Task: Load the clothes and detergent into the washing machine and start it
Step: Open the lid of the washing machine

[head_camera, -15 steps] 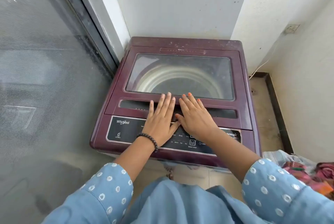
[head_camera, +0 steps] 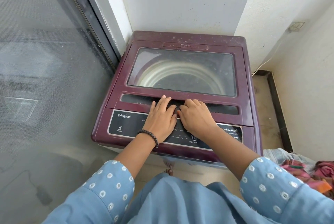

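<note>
I had both hands side by side, left hand (head_camera: 161, 117) and right hand (head_camera: 196, 115), fingers curled into the lid handle recess (head_camera: 224, 109) of the maroon Whirlpool washing machine (head_camera: 115, 115) (lid shut); the clothes (head_camera: 314, 171) lay heaped at lower right, well apart.
</note>
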The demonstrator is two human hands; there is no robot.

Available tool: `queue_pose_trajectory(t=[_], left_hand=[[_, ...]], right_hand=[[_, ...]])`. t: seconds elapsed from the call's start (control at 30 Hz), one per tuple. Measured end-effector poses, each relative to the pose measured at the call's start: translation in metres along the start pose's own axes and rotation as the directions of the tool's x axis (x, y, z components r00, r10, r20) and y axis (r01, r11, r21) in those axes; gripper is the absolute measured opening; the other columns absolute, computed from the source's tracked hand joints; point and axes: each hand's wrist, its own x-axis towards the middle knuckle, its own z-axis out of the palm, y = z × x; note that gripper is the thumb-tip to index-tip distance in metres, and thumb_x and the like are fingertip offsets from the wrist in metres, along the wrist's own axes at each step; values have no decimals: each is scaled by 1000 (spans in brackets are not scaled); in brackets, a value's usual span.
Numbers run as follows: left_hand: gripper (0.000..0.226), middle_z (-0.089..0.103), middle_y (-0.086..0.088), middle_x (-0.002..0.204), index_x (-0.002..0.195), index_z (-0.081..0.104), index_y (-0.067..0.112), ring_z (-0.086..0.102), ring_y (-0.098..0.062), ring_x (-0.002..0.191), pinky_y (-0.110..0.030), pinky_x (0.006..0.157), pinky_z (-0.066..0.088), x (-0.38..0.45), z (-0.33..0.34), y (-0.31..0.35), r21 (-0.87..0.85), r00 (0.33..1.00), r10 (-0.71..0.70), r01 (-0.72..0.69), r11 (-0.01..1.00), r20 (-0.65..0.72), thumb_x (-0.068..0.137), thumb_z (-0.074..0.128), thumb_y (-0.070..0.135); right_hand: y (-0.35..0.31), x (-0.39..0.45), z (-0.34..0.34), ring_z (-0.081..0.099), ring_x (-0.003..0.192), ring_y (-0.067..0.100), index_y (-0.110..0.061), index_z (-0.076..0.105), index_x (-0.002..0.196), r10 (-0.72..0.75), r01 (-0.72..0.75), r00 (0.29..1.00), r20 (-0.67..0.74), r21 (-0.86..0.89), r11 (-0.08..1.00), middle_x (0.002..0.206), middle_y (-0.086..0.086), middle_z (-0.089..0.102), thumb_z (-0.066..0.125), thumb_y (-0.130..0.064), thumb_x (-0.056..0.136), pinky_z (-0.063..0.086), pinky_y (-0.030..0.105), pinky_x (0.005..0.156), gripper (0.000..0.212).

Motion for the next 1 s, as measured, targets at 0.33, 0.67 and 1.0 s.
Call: queue_pose_trajectory(t=[0.33,0.67,1.0], left_hand=[[30,60,0,119,122,59,17,54,-20,117,-53,122,14,6,-9,13,95,996,-86,82,992,37,104,38,30],[32,63,-5,99,103,66,11,59,-25,95,-49,115,29,14,-23,12,69,988,-13,24,997,-151,101,39,28],[44,62,-3,83,84,62,12,55,-26,80,-38,86,30,56,-83,32,133,862,60,8,991,-504,100,25,30]], right_hand=[[-4,-1,-8,53,105,32,-5,60,107,63,-75,986,153,73,995,109,13,56,39,-23,102,45,40,78,28],[-4,4,-35,54,96,34,-2,62,98,50,-51,999,8,96,994,99,14,58,38,-17,101,33,35,68,28],[15,21,-90,59,83,33,-10,68,84,49,-98,886,-462,-82,992,87,7,63,37,-36,99,43,45,75,43]])
